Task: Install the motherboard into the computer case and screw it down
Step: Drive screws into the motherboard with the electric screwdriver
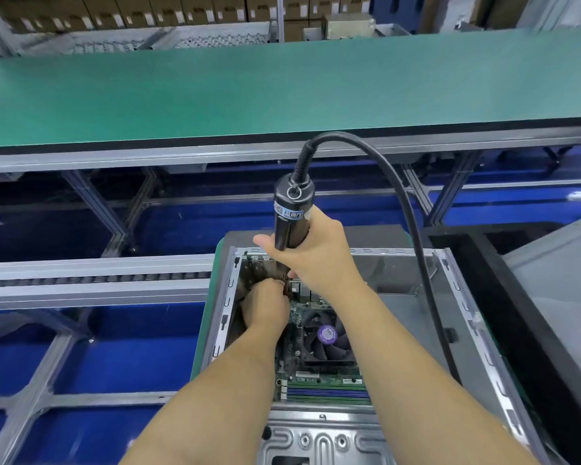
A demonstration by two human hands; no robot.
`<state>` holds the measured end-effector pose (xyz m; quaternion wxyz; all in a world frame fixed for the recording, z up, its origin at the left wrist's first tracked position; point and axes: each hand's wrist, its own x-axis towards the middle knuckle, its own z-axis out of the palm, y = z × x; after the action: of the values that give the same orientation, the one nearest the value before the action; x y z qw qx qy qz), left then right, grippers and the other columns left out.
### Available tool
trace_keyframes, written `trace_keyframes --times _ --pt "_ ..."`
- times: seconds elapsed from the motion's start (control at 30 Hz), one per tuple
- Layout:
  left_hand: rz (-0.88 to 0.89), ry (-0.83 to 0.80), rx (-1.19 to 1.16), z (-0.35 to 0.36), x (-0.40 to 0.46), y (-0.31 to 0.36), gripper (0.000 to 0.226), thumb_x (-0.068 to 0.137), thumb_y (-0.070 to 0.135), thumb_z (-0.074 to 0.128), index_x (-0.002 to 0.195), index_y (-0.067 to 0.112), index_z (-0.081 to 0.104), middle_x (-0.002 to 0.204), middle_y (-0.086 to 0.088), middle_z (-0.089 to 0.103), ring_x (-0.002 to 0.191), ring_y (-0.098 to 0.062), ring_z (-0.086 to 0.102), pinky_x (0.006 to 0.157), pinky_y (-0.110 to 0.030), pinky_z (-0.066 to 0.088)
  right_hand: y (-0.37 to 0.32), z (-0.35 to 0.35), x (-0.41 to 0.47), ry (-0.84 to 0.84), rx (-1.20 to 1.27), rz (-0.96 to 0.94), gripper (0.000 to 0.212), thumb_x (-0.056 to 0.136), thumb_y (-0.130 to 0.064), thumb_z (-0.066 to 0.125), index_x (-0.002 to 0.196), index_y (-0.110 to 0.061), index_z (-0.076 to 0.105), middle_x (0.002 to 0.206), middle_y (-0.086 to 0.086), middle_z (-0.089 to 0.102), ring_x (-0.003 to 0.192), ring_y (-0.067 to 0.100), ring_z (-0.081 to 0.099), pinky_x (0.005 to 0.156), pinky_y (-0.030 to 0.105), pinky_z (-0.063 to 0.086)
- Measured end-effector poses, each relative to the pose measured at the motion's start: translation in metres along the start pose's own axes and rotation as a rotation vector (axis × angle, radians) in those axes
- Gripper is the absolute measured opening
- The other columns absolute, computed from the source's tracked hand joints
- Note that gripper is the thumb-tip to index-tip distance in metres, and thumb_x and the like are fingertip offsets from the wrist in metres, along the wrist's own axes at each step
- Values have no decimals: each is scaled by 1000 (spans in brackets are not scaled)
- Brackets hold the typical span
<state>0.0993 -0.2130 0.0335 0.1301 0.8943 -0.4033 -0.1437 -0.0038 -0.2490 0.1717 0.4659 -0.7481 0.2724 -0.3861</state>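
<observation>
- The right hand (316, 253) grips the electric screwdriver (291, 213) upright over the far left corner of the motherboard (319, 380), which lies inside the computer case (416, 297).
- The left hand (265, 307), fingers curled just below the right hand, appears to steady the bit; what it pinches is hidden.
- The tool should stay vertical, pressed squarely.
- The cable (413, 229) arcs to the right of the right hand; the cooler fan (327, 333) sits near that wrist.

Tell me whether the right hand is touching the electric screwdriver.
Touching. The head view shows the right hand wrapped around the electric screwdriver, with its fingers curled round the black barrel.
</observation>
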Motion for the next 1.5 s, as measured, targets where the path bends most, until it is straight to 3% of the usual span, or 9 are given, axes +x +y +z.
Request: trace_keyframes --times 0.33,0.53,0.93,1.1,1.37,1.5 --pt "-64 25 -98 9 6 -1 19 94 18 60 103 27 74 99 -3 74 89 -29 67 64 -29 45 2 6 8 -7 -11 21 29 70 -57 77 84 -45 55 80 -7 67 76 18 67 62 44 60" --pt "-125 8 -190 8 6 -1 21 95 22 64 113 28 73 107 0 74 96 -25 68 66 -26 42 2 7 9 -26 -16 8 25 72 -57 77 82 -55 55 81 -11 69 78 13 68 61 38 62" --pt "-151 -16 -224 6 1 5 27 93 12 60 110 27 75 107 -1 74 96 -26 67 66 -28 47 9 2 9 -37 -9 -2 24 72 -58 77 84 -56 56 85 -11 69 78 14 68 60 31 61" --pt "-211 -19 -294 5 1 5 17 90 9 62 96 18 76 95 -5 74 77 -25 60 63 -29 46 11 1 10 -45 -15 -6 26 72 -59 77 86 -59 56 87 -14 70 80 12 69 61 28 61" --pt "-248 -10 -374 5 2 3 24 86 -2 58 75 16 67 88 -8 73 72 -26 58 64 -29 48 14 0 11 -25 -12 7 25 72 -61 77 85 -54 56 87 -5 70 78 18 68 56 36 60" --pt "-229 -33 -363 4 1 4 13 91 14 65 91 21 76 95 -1 75 79 -24 63 65 -27 49 13 -1 11 -30 3 -1 25 72 -60 77 86 -57 56 85 -9 71 79 16 69 57 33 61"
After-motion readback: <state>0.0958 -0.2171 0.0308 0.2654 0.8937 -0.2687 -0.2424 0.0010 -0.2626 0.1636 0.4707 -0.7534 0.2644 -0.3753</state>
